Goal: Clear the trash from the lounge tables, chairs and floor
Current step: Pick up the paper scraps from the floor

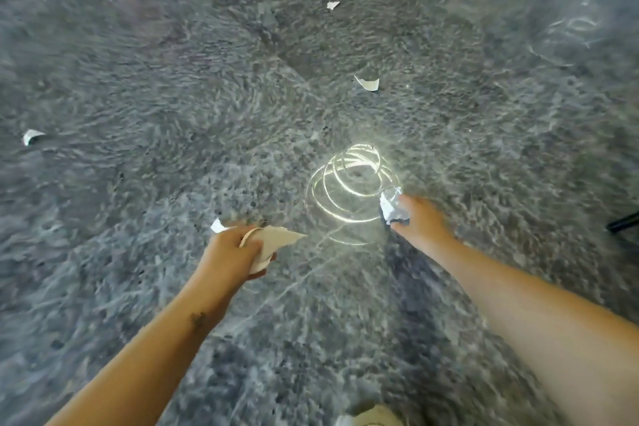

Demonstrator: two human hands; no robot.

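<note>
Head view, left hand [230,251] gripping paper scraps [268,245], right hand [420,218] pinching crumpled paper [392,206]

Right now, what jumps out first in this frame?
A bright coil of light rings glares on the grey floor at centre, right beside the right hand, which grips a crumpled white scrap. The left hand, lower left of the glare, holds pale torn pieces. More white scraps dot the floor beyond, up to the top edge.
</note>
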